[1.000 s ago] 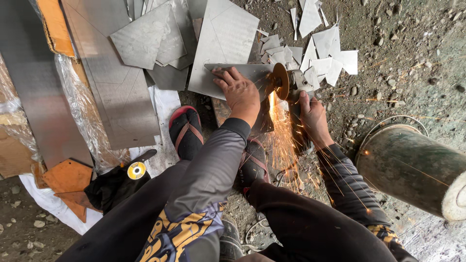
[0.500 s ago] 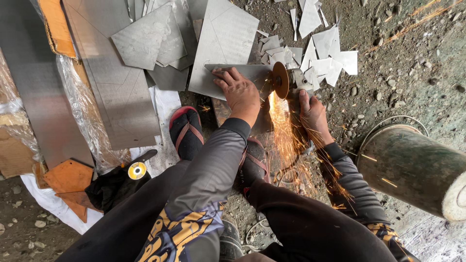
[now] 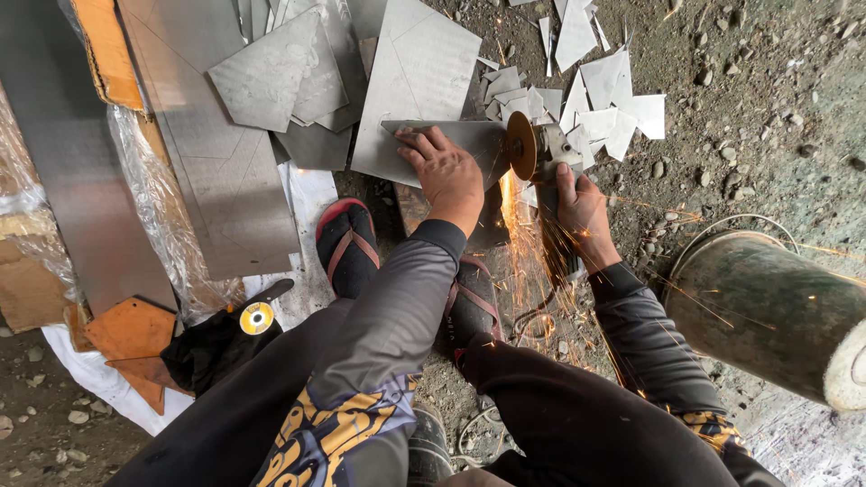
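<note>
The body of the angle grinder (image 3: 544,153) is mostly hidden under the right hand (image 3: 582,206), and only its head and orange-brown cutting disc (image 3: 520,145) show clearly; the line where the disc meets the metal is lost in the glare of sparks (image 3: 523,243), so how far the cut runs cannot be made out. The person's legs in dark trousers fill the bottom of the view and cover the ground beneath them, and the green drum (image 3: 767,307) at the right is cut off by the frame edge. The right hand is closed around the grinder's handle, fingers wrapped tight, with sparks streaming back past the wrist toward the person. The left hand (image 3: 446,171) lies nearly flat, fingers spread and pressed down on the grey sheet-metal piece (image 3: 469,142), holding nothing. That piece is a thin, dull grey plate with straight edges, lying on the ground just ahead of the two sandalled feet, its right edge meeting the upright disc. A larger square sheet (image 3: 415,72) lies partly under it, and small pale offcuts (image 3: 613,99) are scattered on the gravel beyond the grinder. To the left, long metal strips (image 3: 207,171) lie under clear plastic wrap, and a black glove (image 3: 212,347) with a yellow spare disc (image 3: 257,317) resting on it sits beside the left knee.
</note>
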